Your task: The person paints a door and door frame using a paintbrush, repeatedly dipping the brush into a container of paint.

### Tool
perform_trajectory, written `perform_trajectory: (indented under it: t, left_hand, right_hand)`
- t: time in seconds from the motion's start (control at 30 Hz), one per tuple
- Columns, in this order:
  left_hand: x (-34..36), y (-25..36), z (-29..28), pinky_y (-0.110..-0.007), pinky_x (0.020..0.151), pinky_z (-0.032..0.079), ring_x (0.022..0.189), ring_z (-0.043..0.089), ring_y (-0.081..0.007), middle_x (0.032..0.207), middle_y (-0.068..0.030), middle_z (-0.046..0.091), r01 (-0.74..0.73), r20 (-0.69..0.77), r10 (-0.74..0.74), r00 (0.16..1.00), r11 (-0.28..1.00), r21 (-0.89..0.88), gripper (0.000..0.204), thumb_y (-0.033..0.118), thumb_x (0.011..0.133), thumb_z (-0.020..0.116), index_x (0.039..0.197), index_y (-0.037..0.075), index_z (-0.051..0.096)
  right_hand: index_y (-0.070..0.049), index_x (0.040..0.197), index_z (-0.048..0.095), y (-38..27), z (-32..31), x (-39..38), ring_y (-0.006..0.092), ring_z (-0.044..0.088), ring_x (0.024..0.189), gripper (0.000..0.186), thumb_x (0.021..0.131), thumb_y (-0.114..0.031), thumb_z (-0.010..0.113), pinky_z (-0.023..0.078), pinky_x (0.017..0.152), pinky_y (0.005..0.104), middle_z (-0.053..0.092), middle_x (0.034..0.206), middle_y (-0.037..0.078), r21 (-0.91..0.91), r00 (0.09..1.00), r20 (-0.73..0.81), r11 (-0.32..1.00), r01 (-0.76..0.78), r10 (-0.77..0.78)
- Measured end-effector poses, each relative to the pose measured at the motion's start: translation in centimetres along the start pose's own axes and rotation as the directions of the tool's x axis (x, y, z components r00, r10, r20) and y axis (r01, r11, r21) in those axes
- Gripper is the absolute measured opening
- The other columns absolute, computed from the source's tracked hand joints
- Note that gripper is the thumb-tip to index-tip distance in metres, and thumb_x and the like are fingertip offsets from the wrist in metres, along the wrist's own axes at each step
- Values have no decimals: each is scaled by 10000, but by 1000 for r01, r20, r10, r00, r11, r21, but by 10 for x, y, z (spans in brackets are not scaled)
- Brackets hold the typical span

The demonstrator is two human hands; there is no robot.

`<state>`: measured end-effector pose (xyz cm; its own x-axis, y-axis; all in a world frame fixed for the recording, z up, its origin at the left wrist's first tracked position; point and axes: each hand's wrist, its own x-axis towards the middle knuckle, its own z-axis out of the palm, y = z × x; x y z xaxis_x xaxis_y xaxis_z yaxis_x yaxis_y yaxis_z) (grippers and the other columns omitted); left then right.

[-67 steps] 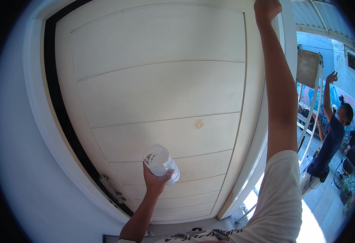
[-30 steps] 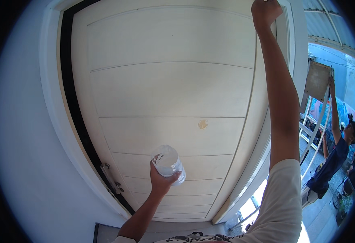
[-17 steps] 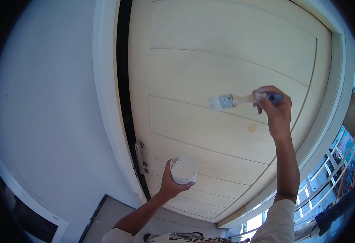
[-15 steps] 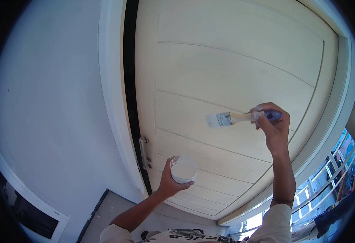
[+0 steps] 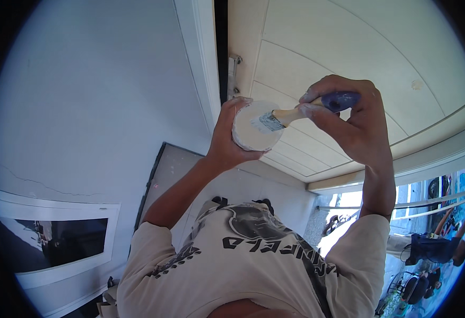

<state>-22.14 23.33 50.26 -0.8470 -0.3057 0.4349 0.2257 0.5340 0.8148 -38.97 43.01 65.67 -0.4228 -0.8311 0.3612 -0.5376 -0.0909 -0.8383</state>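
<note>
My left hand [image 5: 226,139] is closed around a round tub of white paint [image 5: 253,148] and holds it up in front of my chest. In my right hand [image 5: 361,119] is a flat paintbrush [image 5: 289,115], gripped by its light wooden and purple handle. Its paint-smeared metal band and white bristles reach over the tub's opening. The bristle tips blend with the white inside, so I cannot tell how deep they go. Whitish smears mark my right fingers. Behind the tub stands a cream panelled door [image 5: 306,63].
The door has a metal pull handle [image 5: 236,71] near its left edge, beside a dark gap. A pale wall [image 5: 100,106] fills the left, with a white-framed window [image 5: 62,241] low down. At the right are light railings [image 5: 423,206] and a person in dark clothing [image 5: 434,248].
My view has tilted down toward my body. The brush has moved from in front of the door, left and toward me, to the tub. Both hands keep their hold.
</note>
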Motion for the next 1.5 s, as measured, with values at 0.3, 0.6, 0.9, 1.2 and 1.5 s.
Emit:
perform_trajectory:
  t: [0.3,0.6,0.9,1.2,1.5]
  left_hand:
    - [-73,-30,-113,-478,1108,418,1341,457,-380,1408,-163,444,-87,-37,90,995,992,91,1094,138,461,968,1413,82,431]
    - [-118,-28,-137,-478,1105,420,1357,445,-379,1411,-161,456,-96,-110,105,988,992,78,1113,120,456,969,1425,89,422]
    - [-152,-23,-80,-472,1115,404,1347,448,-387,1409,-186,440,-6,-119,11,993,999,44,1067,152,528,958,1434,64,402]
    - [-164,-13,15,-458,1091,408,1307,474,-362,1369,-178,469,85,-95,-86,992,996,-6,1018,178,549,963,1400,40,422]
    - [-170,-3,68,-466,1116,408,1351,447,-387,1420,-194,423,70,-74,-66,995,996,55,1062,156,552,958,1445,49,392]
  right_hand:
    - [-61,925,749,-33,170,32,218,706,652,156,813,-141,823,543,634,298,729,754,101,-337,961,273,940,46,51]
    - [-63,914,752,-43,227,24,272,722,666,153,819,-168,808,563,654,347,746,789,113,-401,937,349,902,159,-10]
    - [23,939,740,-35,187,-42,86,624,631,145,818,-17,809,474,578,221,742,792,101,-159,974,154,977,-139,164]
    - [2,963,756,1,136,-127,53,583,652,128,840,-26,773,425,571,209,742,809,66,-113,929,2,923,-368,370]
    - [8,958,747,26,112,-175,36,511,601,119,851,-42,760,367,527,209,674,715,17,12,915,-129,923,-384,382]
